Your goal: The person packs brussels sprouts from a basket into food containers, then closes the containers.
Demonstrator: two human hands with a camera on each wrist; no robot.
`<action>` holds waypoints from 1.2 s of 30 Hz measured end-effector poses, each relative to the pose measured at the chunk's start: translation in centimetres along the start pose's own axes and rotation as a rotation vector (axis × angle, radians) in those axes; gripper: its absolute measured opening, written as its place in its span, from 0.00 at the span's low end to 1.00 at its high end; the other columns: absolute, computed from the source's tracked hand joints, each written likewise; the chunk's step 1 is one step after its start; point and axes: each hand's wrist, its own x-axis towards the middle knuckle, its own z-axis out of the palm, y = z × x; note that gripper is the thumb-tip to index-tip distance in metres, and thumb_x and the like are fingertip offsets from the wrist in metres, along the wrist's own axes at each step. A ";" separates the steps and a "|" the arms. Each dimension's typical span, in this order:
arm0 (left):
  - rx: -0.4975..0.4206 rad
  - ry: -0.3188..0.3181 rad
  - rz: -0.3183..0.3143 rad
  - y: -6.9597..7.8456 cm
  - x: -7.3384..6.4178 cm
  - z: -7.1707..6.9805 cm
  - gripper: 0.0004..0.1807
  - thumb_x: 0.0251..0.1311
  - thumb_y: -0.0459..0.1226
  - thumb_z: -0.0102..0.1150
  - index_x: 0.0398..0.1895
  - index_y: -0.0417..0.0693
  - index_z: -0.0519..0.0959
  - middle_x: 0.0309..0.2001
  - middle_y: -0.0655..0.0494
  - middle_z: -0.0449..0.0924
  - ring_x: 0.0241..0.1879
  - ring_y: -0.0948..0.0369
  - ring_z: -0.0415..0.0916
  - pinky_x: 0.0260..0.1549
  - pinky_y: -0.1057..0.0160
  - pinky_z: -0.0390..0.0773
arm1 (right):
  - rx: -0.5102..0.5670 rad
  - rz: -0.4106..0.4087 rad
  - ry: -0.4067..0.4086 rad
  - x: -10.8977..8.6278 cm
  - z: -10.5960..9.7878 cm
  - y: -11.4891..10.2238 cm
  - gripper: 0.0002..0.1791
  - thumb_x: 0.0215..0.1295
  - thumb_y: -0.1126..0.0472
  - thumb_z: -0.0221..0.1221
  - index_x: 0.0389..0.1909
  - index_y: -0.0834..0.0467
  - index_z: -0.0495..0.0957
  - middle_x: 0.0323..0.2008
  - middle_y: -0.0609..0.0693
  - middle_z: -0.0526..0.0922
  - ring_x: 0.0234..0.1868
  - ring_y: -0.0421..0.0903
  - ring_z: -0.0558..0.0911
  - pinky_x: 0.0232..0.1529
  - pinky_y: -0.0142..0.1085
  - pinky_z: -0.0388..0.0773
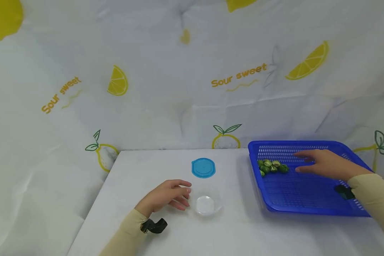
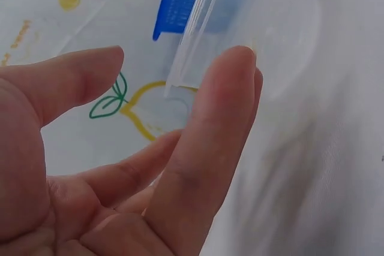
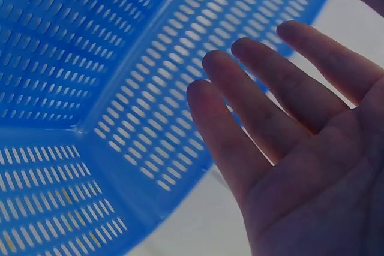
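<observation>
My left hand [image 1: 168, 195] is beside a small clear plastic cup [image 1: 205, 205] on the white table, its fingers loosely bent at the left rim. In the left wrist view the cup's rim [image 2: 193, 31] stands just past the fingertips, and thumb and fingers are spread apart. Over the blue basket [image 1: 292, 143] reaches my right hand [image 1: 328, 164], palm down with nothing in it. Several Brussels sprouts [image 1: 273, 166] lie in the basket's left corner, a short way left of its fingertips. Straight, separated fingers [image 3: 222, 127] show against the basket's slotted wall in the right wrist view.
A round blue lid [image 1: 203, 168] lies flat behind the cup. The white table [image 1: 147, 167] meets a white cloth backdrop [image 1: 166, 106] printed with lemons. Black wrist cameras sit on both sleeves.
</observation>
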 end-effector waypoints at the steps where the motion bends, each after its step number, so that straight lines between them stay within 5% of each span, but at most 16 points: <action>1: -0.005 -0.005 -0.002 -0.1 0.1 0.0 0.32 0.74 0.49 0.67 0.73 0.41 0.76 0.49 0.42 0.87 0.43 0.53 0.92 0.44 0.53 0.94 | 0.011 0.000 -0.013 0.5 0.1 0.1 0.40 0.71 0.44 0.71 0.71 0.69 0.76 0.65 0.73 0.82 0.60 0.71 0.85 0.52 0.63 0.87; 11: -0.072 -0.021 -0.006 -0.7 0.8 0.3 0.28 0.72 0.43 0.69 0.69 0.38 0.79 0.41 0.47 0.85 0.37 0.54 0.93 0.40 0.54 0.94 | 0.140 0.022 -0.111 3.6 1.8 1.3 0.35 0.72 0.54 0.70 0.68 0.74 0.76 0.63 0.75 0.81 0.59 0.71 0.85 0.54 0.62 0.88; 22: -0.155 -0.039 -0.009 -1.6 1.7 0.6 0.29 0.69 0.39 0.71 0.72 0.44 0.80 0.32 0.49 0.89 0.28 0.60 0.90 0.35 0.61 0.93 | 0.125 0.032 -0.111 5.2 2.8 1.6 0.32 0.68 0.56 0.73 0.63 0.76 0.79 0.59 0.74 0.84 0.57 0.72 0.85 0.55 0.64 0.87; 36: -0.293 -0.161 0.021 -2.9 2.2 0.0 0.28 0.72 0.31 0.64 0.75 0.45 0.77 0.37 0.50 0.89 0.32 0.61 0.92 0.37 0.62 0.93 | 0.135 0.036 -0.119 5.8 3.6 1.6 0.30 0.64 0.57 0.75 0.58 0.76 0.82 0.53 0.71 0.88 0.52 0.68 0.88 0.53 0.63 0.87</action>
